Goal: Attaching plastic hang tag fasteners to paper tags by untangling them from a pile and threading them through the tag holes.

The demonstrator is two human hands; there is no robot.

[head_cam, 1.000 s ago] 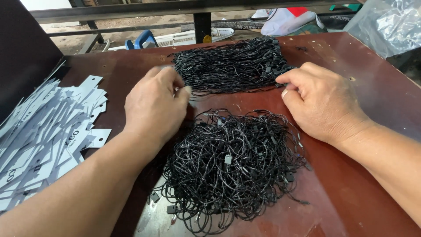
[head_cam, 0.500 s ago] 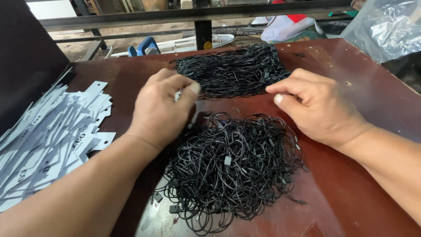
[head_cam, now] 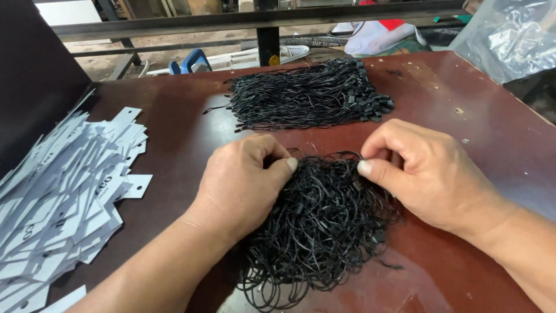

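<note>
A loose tangled heap of thin black looped cords (head_cam: 318, 226) is spread on the near middle of the reddish-brown wooden table (head_cam: 463, 93), reaching almost to its near edge. The heap's far rim is worked by both hands. The left hand (head_cam: 243, 185) is laid on the heap's left part, its thumb and bent fingers pinched narrowly on a few strands at the top. The right hand (head_cam: 423, 171) is set on the heap's right part, thumb pressed toward curled fingers, closed on strands at the same rim; the two hands are near each other but apart. Beyond them, toward the table's far edge, a tidier bundle of straightened black cords (head_cam: 307, 95) is laid crosswise, well apart from the heap. Along the left edge a pile of white rectangular paper tags with punched holes (head_cam: 63, 197) is fanned out. At the far right corner a crumpled clear plastic bag (head_cam: 509, 35) is seen.
</note>
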